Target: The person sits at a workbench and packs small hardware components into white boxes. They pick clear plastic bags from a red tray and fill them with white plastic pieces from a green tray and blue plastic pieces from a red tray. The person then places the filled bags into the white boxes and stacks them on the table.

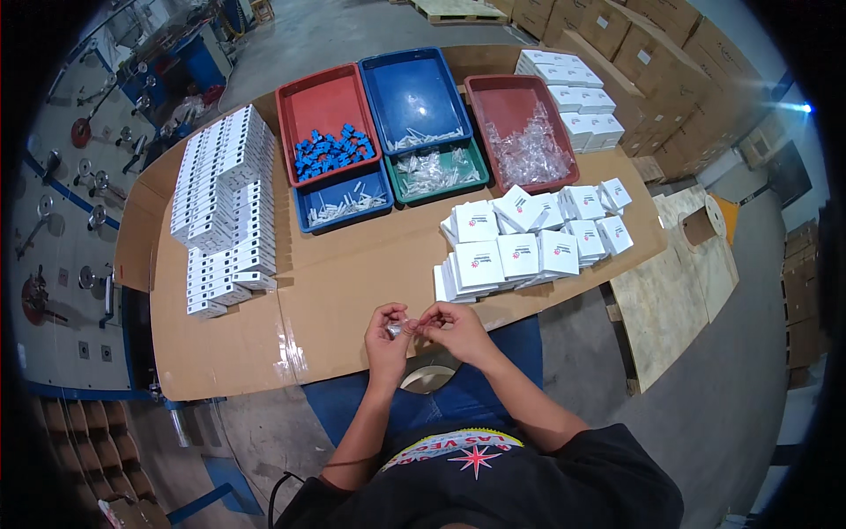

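Left hand [388, 332] and right hand [449, 324] pinch a small clear part [398, 329], long axis running 9 to 3 o'clock.

A small clear plastic piece [398, 329] is pinched between the fingertips of the left hand [388, 333] and the right hand [451, 328]. It looks transparent and slightly glossy; its exact shape is too small to tell. It is held in the air just off the near edge of the cardboard-covered table [352, 282], about level with that edge.
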### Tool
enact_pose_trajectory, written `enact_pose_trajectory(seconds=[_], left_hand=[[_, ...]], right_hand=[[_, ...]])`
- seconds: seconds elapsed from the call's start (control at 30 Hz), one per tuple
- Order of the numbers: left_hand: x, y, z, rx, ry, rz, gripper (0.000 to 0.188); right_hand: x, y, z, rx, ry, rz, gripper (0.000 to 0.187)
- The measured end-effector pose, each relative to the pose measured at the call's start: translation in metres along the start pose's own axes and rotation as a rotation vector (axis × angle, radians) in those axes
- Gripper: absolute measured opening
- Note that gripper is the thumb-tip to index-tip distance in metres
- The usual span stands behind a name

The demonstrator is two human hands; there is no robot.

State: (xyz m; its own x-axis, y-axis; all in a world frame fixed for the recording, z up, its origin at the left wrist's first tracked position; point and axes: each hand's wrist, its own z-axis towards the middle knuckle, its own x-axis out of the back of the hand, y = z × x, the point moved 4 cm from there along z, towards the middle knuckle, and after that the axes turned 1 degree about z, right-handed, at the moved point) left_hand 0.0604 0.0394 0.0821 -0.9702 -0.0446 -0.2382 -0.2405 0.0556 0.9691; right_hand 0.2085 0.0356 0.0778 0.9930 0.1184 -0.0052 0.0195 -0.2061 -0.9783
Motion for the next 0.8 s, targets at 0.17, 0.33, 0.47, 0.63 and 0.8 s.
enact_pose_trajectory(seconds=[0.17,0.33,0.47,0.63,0.8], left_hand=[[0.005,-0.003,0.002,0.154,-0.026,-0.080,0.020],[0.015,-0.010,0.008,0.066,-0.033,0.033,0.014],[0.012,-0.007,0.012,0.051,-0.110,0.102,0.009],[0.013,0.002,0.015,-0.146,-0.144,0.233,0.006],[0.002,0.017,0.010,-0.089,0.036,0.088,0.007]], right_hand=[[0.007,-0.007,0.001,-0.071,0.024,-0.007,0.009],[0.001,-0.026,0.000,0.064,0.061,-0.295,0.008],[0.003,-0.007,0.009,-0.050,-0.042,0.076,0.012],[0.005,-0.019,0.011,-0.173,-0.113,0.300,0.015],[0.002,-0.016,0.009,-0.228,-0.137,0.478,0.016]])
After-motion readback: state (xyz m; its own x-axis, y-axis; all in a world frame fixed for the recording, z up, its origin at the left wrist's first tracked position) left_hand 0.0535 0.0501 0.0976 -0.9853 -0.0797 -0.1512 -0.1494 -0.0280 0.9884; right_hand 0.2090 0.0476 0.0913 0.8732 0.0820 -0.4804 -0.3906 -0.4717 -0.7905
